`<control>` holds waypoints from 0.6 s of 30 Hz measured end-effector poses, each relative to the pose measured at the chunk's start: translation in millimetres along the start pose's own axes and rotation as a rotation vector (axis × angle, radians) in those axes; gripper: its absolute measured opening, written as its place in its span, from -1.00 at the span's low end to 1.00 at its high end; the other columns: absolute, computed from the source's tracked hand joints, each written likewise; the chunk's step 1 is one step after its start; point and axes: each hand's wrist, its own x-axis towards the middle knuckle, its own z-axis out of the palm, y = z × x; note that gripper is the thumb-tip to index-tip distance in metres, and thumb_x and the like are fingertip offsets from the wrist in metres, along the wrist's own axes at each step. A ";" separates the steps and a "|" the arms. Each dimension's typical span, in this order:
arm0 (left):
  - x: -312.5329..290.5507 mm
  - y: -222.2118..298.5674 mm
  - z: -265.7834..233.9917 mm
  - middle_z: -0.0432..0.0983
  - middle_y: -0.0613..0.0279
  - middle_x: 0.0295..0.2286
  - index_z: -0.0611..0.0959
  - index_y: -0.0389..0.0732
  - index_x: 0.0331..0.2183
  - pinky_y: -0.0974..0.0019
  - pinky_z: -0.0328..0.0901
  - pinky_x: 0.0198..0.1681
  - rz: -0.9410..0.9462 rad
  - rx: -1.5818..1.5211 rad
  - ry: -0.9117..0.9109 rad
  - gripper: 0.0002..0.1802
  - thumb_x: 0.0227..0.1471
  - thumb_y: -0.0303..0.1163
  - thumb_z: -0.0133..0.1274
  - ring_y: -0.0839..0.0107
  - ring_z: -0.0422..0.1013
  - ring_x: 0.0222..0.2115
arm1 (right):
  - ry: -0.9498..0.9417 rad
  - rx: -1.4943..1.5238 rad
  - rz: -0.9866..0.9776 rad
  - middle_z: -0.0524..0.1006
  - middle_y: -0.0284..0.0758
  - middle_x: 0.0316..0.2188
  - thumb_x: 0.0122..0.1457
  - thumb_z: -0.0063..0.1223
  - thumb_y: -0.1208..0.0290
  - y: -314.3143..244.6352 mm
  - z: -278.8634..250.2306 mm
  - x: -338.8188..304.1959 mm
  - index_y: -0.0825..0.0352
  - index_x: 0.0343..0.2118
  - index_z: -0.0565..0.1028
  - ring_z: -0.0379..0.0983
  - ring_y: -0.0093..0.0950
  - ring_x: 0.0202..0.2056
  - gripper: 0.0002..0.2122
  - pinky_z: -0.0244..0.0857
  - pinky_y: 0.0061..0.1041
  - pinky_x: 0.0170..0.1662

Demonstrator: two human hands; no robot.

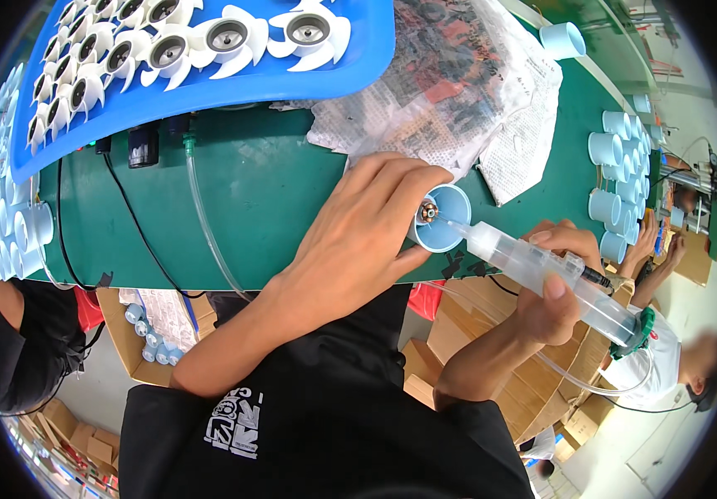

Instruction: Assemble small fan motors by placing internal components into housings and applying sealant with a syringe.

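My left hand [358, 224] is wrapped around a light blue plastic cup-shaped housing [453, 218], whose open mouth faces right. A small copper-coloured core [428, 211] shows inside it. My right hand [554, 291] grips a translucent dispensing syringe [508, 256], tilted, with a green cap [643, 331] at its back end and a clear air hose [600, 387] running from it. The syringe's thin needle tip reaches into the housing's mouth, close to the core. Whether it touches the core I cannot tell. Part of the housing is hidden behind my left fingers.
A blue tray [292, 86] of white fan impellers [228, 36] stands at the far left. Newspaper under plastic film [450, 91] covers the far middle. More blue housings [616, 166] stand at the right and left edges. Cables and a clear hose [200, 200] cross the green table [275, 166]. Co-workers sit on both sides.
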 end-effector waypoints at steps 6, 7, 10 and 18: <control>-1.2 0.3 -0.1 0.41 0.07 -0.14 0.44 -0.24 -0.06 0.11 0.24 0.00 -0.008 0.001 0.001 -0.32 -0.34 -0.59 0.28 0.05 0.30 -0.05 | 0.021 0.109 -0.010 0.46 -0.13 -0.49 -0.14 0.13 0.22 6.8 -4.3 -0.8 0.56 -0.37 0.42 0.24 -0.50 -0.53 -0.58 0.10 -0.55 -0.44; -0.9 -0.1 0.0 0.41 0.07 -0.14 0.45 -0.24 -0.06 0.11 0.24 0.00 -0.005 0.001 0.001 -0.32 -0.35 -0.59 0.28 0.05 0.30 -0.05 | 0.025 0.110 -0.005 0.46 -0.12 -0.49 -0.14 0.13 0.22 8.2 -5.0 -0.8 0.56 -0.37 0.41 0.24 -0.50 -0.53 -0.58 0.10 -0.55 -0.45; -0.2 -0.1 0.2 0.41 0.07 -0.14 0.45 -0.23 -0.07 0.11 0.23 0.00 -0.001 0.004 0.006 -0.32 -0.35 -0.58 0.28 0.05 0.30 -0.05 | 0.029 0.122 -0.003 0.45 -0.12 -0.49 -0.14 0.13 0.23 9.3 -4.7 -0.1 0.57 -0.37 0.41 0.24 -0.50 -0.53 -0.57 0.10 -0.56 -0.45; -0.4 -0.4 0.2 0.41 0.08 -0.14 0.44 -0.23 -0.06 0.11 0.23 -0.01 -0.002 0.003 0.001 -0.31 -0.36 -0.59 0.28 0.06 0.30 -0.06 | 0.010 0.070 0.009 0.47 -0.13 -0.49 -0.13 0.15 0.19 7.4 0.6 2.7 0.57 -0.35 0.42 0.25 -0.52 -0.51 -0.55 0.09 -0.59 -0.43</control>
